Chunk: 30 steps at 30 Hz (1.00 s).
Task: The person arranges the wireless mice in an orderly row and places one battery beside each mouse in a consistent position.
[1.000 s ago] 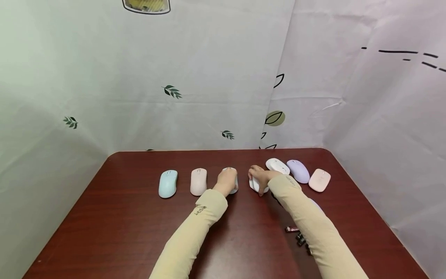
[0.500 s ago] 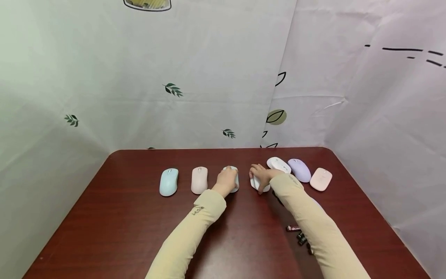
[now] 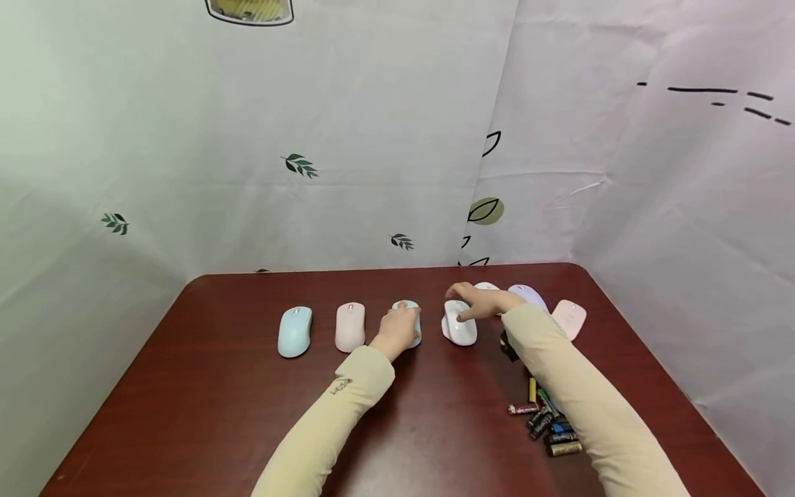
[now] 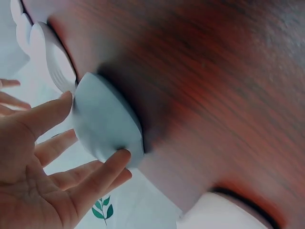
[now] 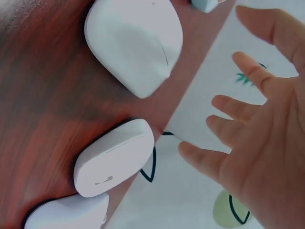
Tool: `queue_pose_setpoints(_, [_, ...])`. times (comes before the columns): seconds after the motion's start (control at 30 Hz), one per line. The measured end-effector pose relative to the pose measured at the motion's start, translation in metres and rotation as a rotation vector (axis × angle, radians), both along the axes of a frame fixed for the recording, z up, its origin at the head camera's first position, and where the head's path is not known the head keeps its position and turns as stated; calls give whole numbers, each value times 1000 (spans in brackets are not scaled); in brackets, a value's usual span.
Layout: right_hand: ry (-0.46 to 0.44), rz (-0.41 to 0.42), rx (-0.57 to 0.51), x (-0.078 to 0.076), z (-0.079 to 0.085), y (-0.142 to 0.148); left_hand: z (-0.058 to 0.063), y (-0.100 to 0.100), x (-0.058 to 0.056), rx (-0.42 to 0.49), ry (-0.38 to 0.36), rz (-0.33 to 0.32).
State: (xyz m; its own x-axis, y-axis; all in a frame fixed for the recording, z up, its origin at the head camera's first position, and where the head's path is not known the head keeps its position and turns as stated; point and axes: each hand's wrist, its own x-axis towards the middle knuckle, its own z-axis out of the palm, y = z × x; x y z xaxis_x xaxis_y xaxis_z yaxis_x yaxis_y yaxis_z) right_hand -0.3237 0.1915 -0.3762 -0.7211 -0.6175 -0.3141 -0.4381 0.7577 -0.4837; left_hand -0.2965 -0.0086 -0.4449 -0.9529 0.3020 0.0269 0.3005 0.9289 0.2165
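Note:
My left hand (image 3: 397, 330) rests at a light blue mouse (image 4: 105, 114). In the left wrist view its fingers are fairly straight, with the thumb at one side of the mouse and a fingertip on its surface. My right hand (image 3: 483, 302) is spread above a white mouse (image 3: 461, 333), holding nothing. A gap shows between those fingers and the white mouse in the right wrist view. To the left stand a beige-pink mouse (image 3: 350, 328) and another light blue mouse (image 3: 295, 333), in a row with the other two.
Behind my right hand and sleeve are a second white mouse (image 5: 114, 157), a lavender mouse (image 3: 528, 295) and a pink mouse (image 3: 569, 319). Several batteries (image 3: 540, 421) lie at the right, partly under the sleeve, with a small black thing (image 3: 508, 346) beyond. Cloth walls surround the table (image 3: 205, 386).
My right hand has let go of the white mouse and lifted up and to the right. The left hand's fingers have loosened on the light blue mouse. More batteries show beside my sleeve.

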Motion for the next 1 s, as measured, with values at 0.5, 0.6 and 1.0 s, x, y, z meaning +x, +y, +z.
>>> queue_pose_setpoints(0.5, [246,-125,-3,20,-4,62,21,-47,16,157,209,-102])
queue_pose_setpoints(0.6, [278,-121,0,27,-5,72,20,-61,19,175,259,-105])
queue_pose_setpoints(1.0, [356,-140,39,65,-15,89,20,-116,36,137,341,-46])
